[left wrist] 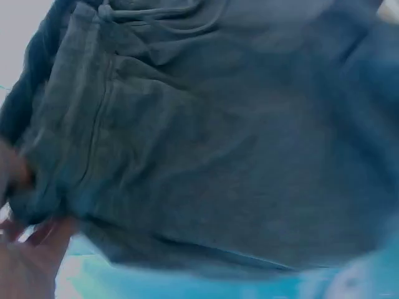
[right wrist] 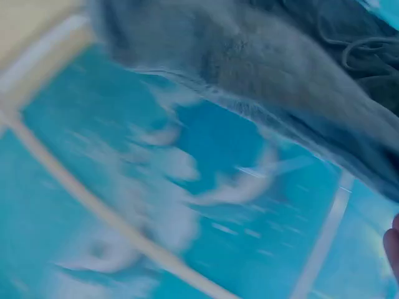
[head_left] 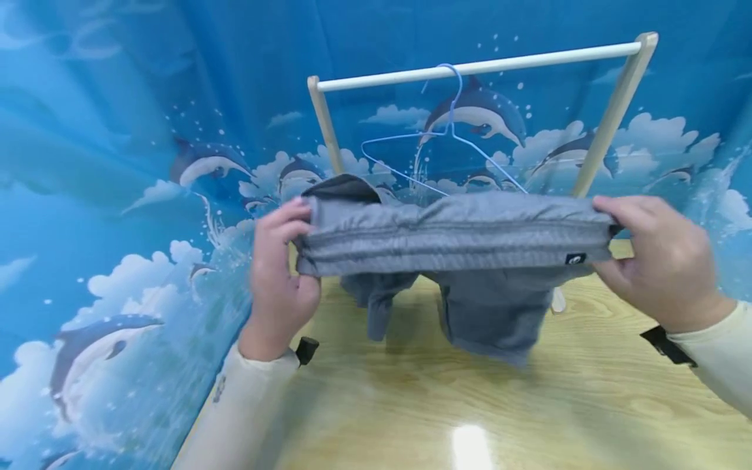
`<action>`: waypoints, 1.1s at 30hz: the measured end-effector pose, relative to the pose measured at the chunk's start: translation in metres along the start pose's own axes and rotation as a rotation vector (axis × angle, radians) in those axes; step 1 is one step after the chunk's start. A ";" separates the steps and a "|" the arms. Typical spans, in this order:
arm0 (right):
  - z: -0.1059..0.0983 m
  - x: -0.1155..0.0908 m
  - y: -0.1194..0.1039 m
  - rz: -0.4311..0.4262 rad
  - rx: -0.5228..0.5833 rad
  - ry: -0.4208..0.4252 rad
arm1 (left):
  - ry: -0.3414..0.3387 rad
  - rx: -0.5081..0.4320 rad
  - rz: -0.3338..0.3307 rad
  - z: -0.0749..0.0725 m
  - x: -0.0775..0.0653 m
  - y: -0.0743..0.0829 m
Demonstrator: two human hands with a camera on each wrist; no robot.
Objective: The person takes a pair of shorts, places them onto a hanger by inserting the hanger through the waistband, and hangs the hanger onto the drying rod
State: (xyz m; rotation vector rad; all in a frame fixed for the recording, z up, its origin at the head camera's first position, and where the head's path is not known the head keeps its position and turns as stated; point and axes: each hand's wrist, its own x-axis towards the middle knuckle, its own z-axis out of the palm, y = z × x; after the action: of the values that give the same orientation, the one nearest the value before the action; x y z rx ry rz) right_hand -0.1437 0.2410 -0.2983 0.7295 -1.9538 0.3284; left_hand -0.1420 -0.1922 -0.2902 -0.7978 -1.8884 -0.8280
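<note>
A pair of grey shorts (head_left: 458, 245) is stretched sideways in the air, its gathered elastic waistband facing the head camera and a small black tag near the right end. My left hand (head_left: 281, 277) grips the left end of the waistband, fingers over the top and thumb below. At the other end my right hand (head_left: 670, 258) pinches the band between thumb and fingers. The legs hang down over the table. In the left wrist view, a drawstring (left wrist: 156, 12) shows at the waist of the shorts (left wrist: 206, 143). Right-hand fingertips (right wrist: 393, 246) appear at the edge of the right wrist view.
Behind the shorts stands a rack with a white rail (head_left: 529, 62) and wooden posts (head_left: 613, 117). A blue wire hanger (head_left: 451, 121) hangs from it, partly hidden by the shorts. Below is a wood-grain table (head_left: 376, 418). A dolphin-print curtain (head_left: 147, 261) covers the back and left.
</note>
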 end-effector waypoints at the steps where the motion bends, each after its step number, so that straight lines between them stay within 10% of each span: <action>1: 0.003 -0.009 0.001 -0.028 0.013 -0.027 | -0.069 -0.003 -0.009 0.003 -0.010 -0.003; 7: 0.034 -0.074 0.005 -0.033 0.188 -0.498 | -0.880 -0.016 -0.455 0.029 -0.080 -0.033; 12: 0.054 -0.113 -0.005 0.340 0.457 -0.981 | -1.195 -0.150 -0.645 0.060 -0.121 -0.050; 15: 0.062 -0.128 0.000 0.516 0.647 -1.193 | -1.208 -0.189 -0.708 0.070 -0.130 -0.053; 19: 0.066 -0.142 0.014 0.627 0.745 -1.260 | -1.133 -0.181 -0.763 0.083 -0.131 -0.054; 28: 0.073 -0.100 0.033 0.754 0.461 -0.829 | -0.607 -0.097 -0.830 0.111 -0.107 -0.049; 33: 0.088 -0.099 0.031 0.677 0.368 -0.644 | -0.688 -0.044 -0.801 0.120 -0.103 -0.052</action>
State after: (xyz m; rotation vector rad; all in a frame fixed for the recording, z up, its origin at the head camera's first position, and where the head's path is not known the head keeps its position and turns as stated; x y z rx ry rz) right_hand -0.1925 0.2545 -0.4243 0.3904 -2.7764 0.9766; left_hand -0.1991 -0.1454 -0.4394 -0.3325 -2.8941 -1.1623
